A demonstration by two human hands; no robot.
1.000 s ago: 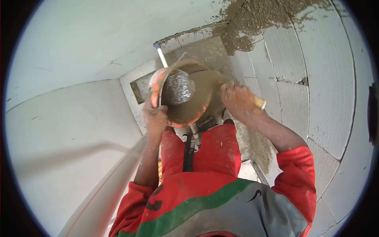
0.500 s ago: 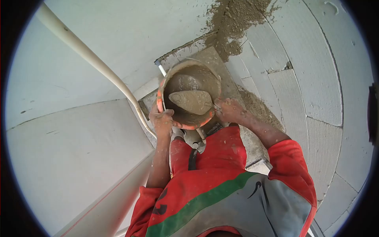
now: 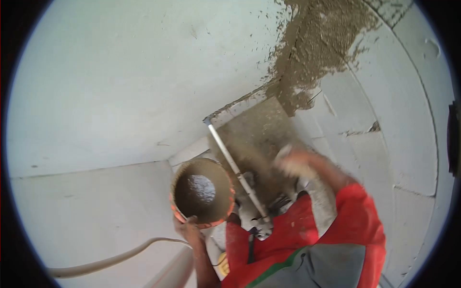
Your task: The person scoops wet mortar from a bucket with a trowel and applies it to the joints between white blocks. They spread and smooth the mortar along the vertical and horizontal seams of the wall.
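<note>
My left hand (image 3: 188,225) grips the lower rim of an orange bucket (image 3: 222,204) that holds wet grey-brown mortar. It hangs low, left of my red-clad legs. My right hand (image 3: 294,164) is raised to the right of the bucket and is blurred by motion. Its fingers are closed around a trowel, of which only a pale end (image 3: 283,152) shows. A thick patch of fresh mortar (image 3: 321,43) covers the corner of the wall above that hand.
A white pipe (image 3: 235,168) slants between the bucket and my right hand. A pale hose (image 3: 110,261) curves along the lower left. White block walls (image 3: 403,158) with open joints close in on the right; a smooth white wall (image 3: 120,86) fills the left.
The bucket has dropped from chest height to lower left. The trowel has left the bucket, and my right hand has swung out to the right toward the wall.
</note>
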